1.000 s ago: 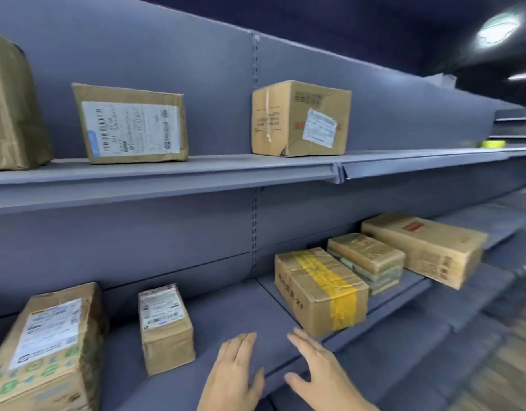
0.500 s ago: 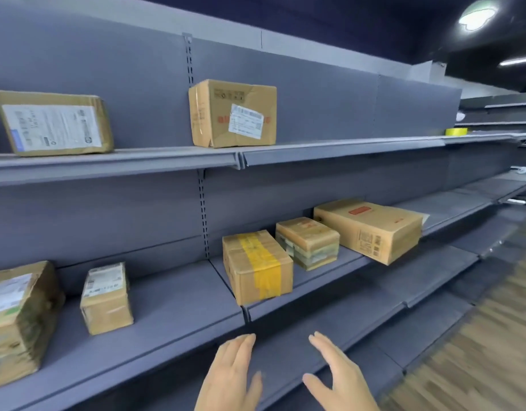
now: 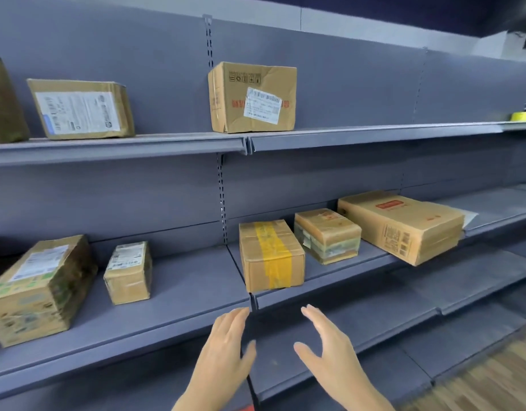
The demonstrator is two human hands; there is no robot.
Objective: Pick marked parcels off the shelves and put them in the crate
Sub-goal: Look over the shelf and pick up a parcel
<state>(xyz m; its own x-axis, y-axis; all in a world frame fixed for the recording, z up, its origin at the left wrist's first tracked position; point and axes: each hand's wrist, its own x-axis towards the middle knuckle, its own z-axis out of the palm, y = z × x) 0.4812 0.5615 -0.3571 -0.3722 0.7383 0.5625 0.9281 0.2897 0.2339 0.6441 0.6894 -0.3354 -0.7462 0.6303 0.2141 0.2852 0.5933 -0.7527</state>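
Hands now nearer yellow-taped parcel (image 3: 270, 256): your left hand (image 3: 226, 348) and right hand (image 3: 330, 348) below it, fingers spread, empty. Grasp looks next.

Box (image 3: 3, 99) at 9 o'clock cut by left edge, only part shows. Yellow item (image 3: 524, 116) at 3 o'clock cut by right edge, can't ID. Labels' txt too small/blurred to read. Floor (image 3: 493, 378) at 5 o'clock smeared. Both forearms cut by bottom edge.

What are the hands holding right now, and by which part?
Nothing. The left hand and right hand are both open, fingers straight, below the yellow-taped parcel, touching no parcel.
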